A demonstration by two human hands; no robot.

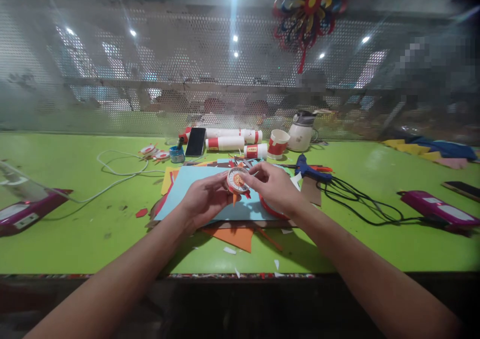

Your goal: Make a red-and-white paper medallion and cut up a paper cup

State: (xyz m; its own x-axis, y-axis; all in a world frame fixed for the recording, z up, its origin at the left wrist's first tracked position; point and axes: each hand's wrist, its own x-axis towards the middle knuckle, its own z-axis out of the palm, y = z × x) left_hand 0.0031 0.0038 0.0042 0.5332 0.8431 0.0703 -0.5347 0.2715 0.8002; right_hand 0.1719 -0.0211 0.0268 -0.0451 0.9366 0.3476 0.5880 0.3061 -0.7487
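Observation:
My left hand (202, 198) grips the side of a small round paper craft (237, 180). The craft has a white rim, an orange pattern on its face, and orange and red paper points sticking out around it. From the other side my right hand (276, 185) is closed on it, its thumb against the face; the other fingertips are partly hidden. Both hands are above a light blue paper sheet (176, 194), which lies on a stack of coloured papers. A red round edge (270, 210) shows below my right hand; its kind is unclear.
A blue glue gun (311, 170) with a black cord lies to the right. Behind the papers are a phone (195, 142), paper cups (278, 144), a blue jar (177, 154) and a white jug (301, 133). Purple power strips (438, 208) lie at both sides. Paper scraps (229, 250) dot the front.

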